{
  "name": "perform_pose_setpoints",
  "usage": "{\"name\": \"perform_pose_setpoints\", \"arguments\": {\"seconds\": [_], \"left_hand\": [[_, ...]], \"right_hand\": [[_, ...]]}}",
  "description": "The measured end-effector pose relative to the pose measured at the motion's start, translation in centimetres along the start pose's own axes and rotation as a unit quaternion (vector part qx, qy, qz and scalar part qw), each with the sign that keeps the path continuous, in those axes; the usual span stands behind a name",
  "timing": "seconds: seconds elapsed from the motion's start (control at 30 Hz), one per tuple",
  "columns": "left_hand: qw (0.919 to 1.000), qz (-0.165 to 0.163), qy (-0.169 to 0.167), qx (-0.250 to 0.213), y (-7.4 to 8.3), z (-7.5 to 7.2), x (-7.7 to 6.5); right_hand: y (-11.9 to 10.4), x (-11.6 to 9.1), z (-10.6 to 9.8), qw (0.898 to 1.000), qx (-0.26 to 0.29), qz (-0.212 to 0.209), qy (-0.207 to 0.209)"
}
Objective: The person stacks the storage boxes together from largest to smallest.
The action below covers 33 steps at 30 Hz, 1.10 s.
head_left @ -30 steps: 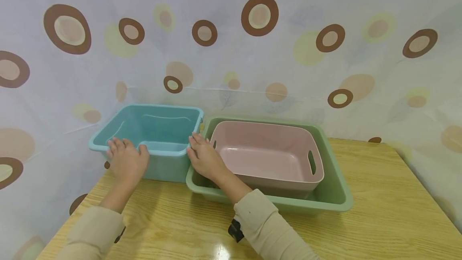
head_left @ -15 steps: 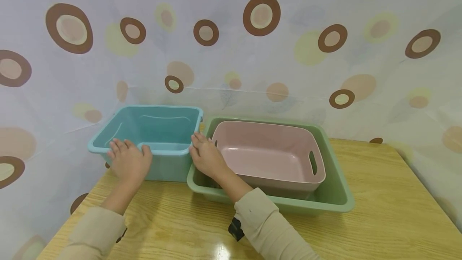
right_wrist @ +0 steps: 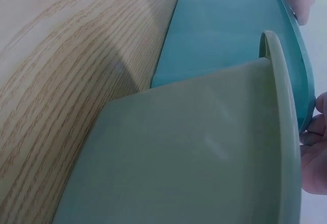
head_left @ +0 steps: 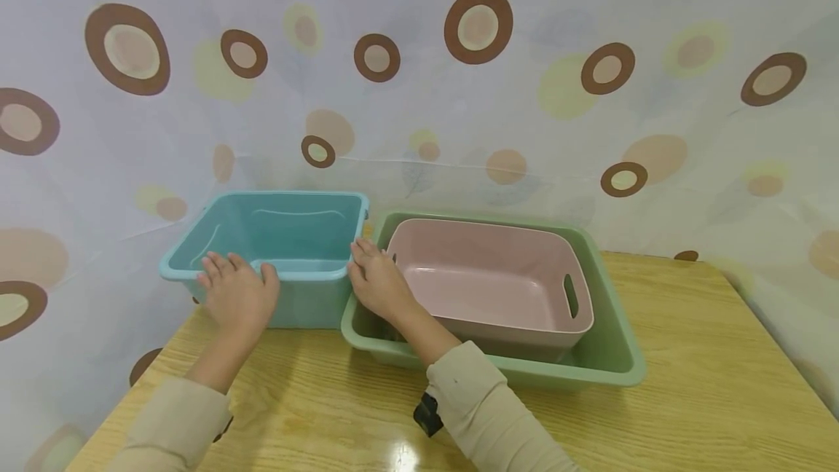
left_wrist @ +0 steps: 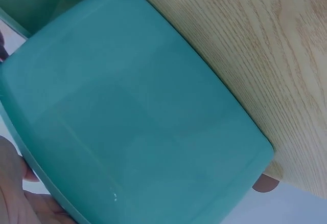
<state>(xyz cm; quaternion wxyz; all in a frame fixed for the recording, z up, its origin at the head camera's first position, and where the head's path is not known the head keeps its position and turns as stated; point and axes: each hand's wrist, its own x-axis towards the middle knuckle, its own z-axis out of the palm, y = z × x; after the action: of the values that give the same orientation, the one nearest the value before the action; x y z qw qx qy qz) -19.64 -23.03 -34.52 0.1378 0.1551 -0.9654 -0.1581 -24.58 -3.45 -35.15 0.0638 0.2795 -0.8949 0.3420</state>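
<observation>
A light blue plastic basin (head_left: 303, 304) stands upright on the left of the table. My left hand (head_left: 241, 301) rests at its front rim, fingers extended over the edge and thumb apart. In the left wrist view that hand (left_wrist: 25, 193) lies beside the rim of the basin (left_wrist: 138, 111). My right hand (head_left: 381, 282) touches the basin's front right rim with extended fingers, above the left end of the green basin (head_left: 623, 341). Inside the green basin sits a smaller pink basin (head_left: 485, 279) with handle slots.
Both basins stand side by side on a wood-grain table (head_left: 695, 384), close to each other. Behind them hangs a pale cloth (head_left: 419, 108) printed with brown rings. A small black object (head_left: 428, 414) shows under my right sleeve (head_left: 485, 399).
The blue basin has turned slightly, so its front rim lies more level in the head view. Both hands have shifted a little to the right in view. The green and pink basins look still.
</observation>
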Motion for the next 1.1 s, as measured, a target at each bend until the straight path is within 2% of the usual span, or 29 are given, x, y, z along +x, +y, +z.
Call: {"name": "perform_pose_setpoints", "arguments": {"seconds": [0.37, 0.83, 1.1], "left_hand": [[0.9997, 0.014, 0.018, 0.005, 0.2, 0.0, -0.5], [0.9998, 0.013, 0.017, 0.006, 0.2, 0.0, -1.1], [0.9993, 0.026, 0.026, -0.003, 0.2, 0.1, -1.8]], "right_hand": [[0.2, 0.2, -0.1, 1.0, 0.02, 0.011, 0.0], [0.5, 0.6, -0.1, 1.0, 0.026, 0.017, -0.003], [0.6, 0.6, -0.2, 0.999, 0.036, 0.018, -0.001]]}}
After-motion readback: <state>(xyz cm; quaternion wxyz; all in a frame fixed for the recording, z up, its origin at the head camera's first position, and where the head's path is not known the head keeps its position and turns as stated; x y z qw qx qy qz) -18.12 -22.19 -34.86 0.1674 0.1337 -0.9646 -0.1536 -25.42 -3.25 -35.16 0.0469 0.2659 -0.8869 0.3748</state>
